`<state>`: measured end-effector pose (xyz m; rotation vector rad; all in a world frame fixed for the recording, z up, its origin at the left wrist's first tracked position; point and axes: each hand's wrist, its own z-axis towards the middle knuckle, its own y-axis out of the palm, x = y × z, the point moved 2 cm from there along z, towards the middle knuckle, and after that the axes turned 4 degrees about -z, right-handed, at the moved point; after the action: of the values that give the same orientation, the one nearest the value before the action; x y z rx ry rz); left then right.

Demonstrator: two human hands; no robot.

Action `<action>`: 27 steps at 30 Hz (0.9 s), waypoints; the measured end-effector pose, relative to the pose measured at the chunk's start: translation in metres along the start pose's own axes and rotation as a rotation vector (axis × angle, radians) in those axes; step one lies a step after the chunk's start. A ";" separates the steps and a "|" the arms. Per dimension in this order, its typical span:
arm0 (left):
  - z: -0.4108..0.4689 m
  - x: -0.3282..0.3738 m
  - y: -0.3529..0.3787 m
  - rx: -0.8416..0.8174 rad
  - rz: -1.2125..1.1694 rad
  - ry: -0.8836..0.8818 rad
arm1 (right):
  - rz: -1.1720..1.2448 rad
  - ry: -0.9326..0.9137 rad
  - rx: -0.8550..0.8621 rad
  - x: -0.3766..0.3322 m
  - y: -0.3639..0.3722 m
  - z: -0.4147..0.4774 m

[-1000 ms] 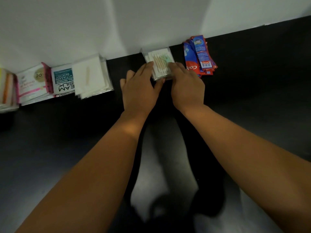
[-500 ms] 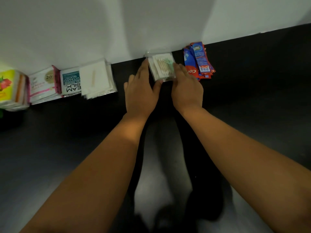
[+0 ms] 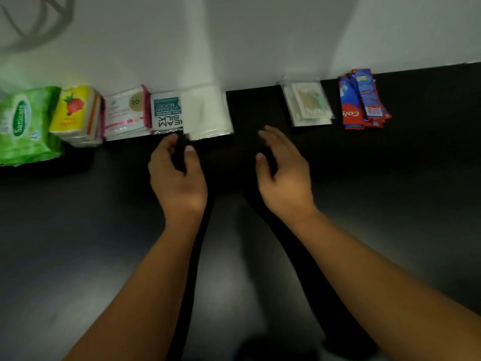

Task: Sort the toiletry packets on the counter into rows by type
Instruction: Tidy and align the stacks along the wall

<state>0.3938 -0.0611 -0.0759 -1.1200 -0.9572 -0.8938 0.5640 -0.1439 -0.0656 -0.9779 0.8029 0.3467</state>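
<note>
Left hand [image 3: 179,183] & right hand [image 3: 283,175]: grips loose, empty. Along black bench [image 3: 390,204] back edge, piles by type: clear cotton-bud packets [image 3: 308,105], red-blue toothpaste sachets [image 3: 364,100], white sachets [image 3: 205,113]. Looks nearly done.

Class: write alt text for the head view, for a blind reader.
Left hand and right hand, both open and empty, reach over a dark counter. Along the wall lie stacks: green wipes, yellow packets, white packets, cotton buds, red toothpaste sachets.

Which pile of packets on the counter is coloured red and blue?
The toothpaste sachets, the pile farthest right, just beyond the clear cotton-swab packets. No other pile shows both colours.
</note>
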 end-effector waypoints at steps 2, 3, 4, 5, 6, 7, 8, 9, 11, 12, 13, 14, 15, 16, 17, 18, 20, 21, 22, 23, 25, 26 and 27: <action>0.014 0.001 -0.003 -0.092 0.035 0.012 | 0.129 0.147 -0.100 -0.016 0.021 0.008; 0.019 0.004 -0.003 -0.135 0.040 0.028 | 0.193 0.227 -0.131 -0.023 0.031 0.015; 0.024 0.006 -0.001 -0.177 0.040 0.051 | 0.247 0.294 -0.147 -0.028 0.039 0.024; 0.027 0.008 0.002 -0.218 0.044 0.079 | 0.287 0.339 -0.149 -0.034 0.046 0.032; 0.030 0.010 0.004 -0.256 0.062 0.108 | 0.307 0.361 -0.141 -0.038 0.052 0.040; 0.031 0.011 0.007 -0.290 0.089 0.130 | 0.311 0.365 -0.127 -0.042 0.056 0.046; 0.032 0.013 0.010 -0.320 0.113 0.136 | 0.311 0.358 -0.111 -0.045 0.060 0.051; 0.033 0.015 0.013 -0.348 0.116 0.122 | 0.313 0.355 -0.103 -0.047 0.065 0.055; 0.032 0.017 0.017 -0.399 0.078 0.072 | 0.315 0.365 -0.114 -0.046 0.071 0.058; 0.031 0.018 0.017 -0.415 0.069 0.053 | 0.309 0.367 -0.117 -0.046 0.073 0.057; 0.029 0.018 0.017 -0.425 0.072 0.035 | 0.296 0.364 -0.116 -0.046 0.072 0.055; 0.027 0.017 0.016 -0.435 0.080 0.015 | 0.281 0.361 -0.114 -0.047 0.070 0.052; 0.024 0.016 0.014 -0.444 0.090 -0.008 | 0.266 0.360 -0.116 -0.047 0.069 0.047; 0.020 0.015 0.011 -0.453 0.100 -0.031 | 0.256 0.363 -0.121 -0.048 0.066 0.042; 0.015 0.013 0.008 -0.465 0.111 -0.047 | 0.254 0.373 -0.132 -0.049 0.064 0.036; 0.009 0.012 0.004 -0.482 0.117 -0.053 | 0.255 0.386 -0.146 -0.050 0.061 0.028; -0.008 0.010 -0.006 -0.510 0.113 -0.027 | 0.258 0.371 -0.155 -0.054 0.052 0.008; -0.018 0.010 -0.013 -0.512 0.108 -0.002 | 0.253 0.342 -0.145 -0.055 0.047 -0.005; -0.028 0.010 -0.020 -0.510 0.107 0.024 | 0.234 0.317 -0.132 -0.057 0.042 -0.018; -0.038 0.010 -0.028 -0.510 0.110 0.048 | 0.218 0.303 -0.122 -0.059 0.037 -0.031; -0.059 0.010 -0.044 -0.529 0.104 0.060 | 0.216 0.317 -0.121 -0.063 0.029 -0.057; -0.068 0.009 -0.051 -0.543 0.093 0.048 | 0.222 0.328 -0.128 -0.065 0.026 -0.067; -0.076 0.009 -0.058 -0.553 0.084 0.041 | 0.227 0.337 -0.137 -0.068 0.022 -0.077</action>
<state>0.3553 -0.1482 -0.0617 -1.5882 -0.6343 -1.1433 0.4711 -0.1910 -0.0524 -1.0920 1.2150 0.4431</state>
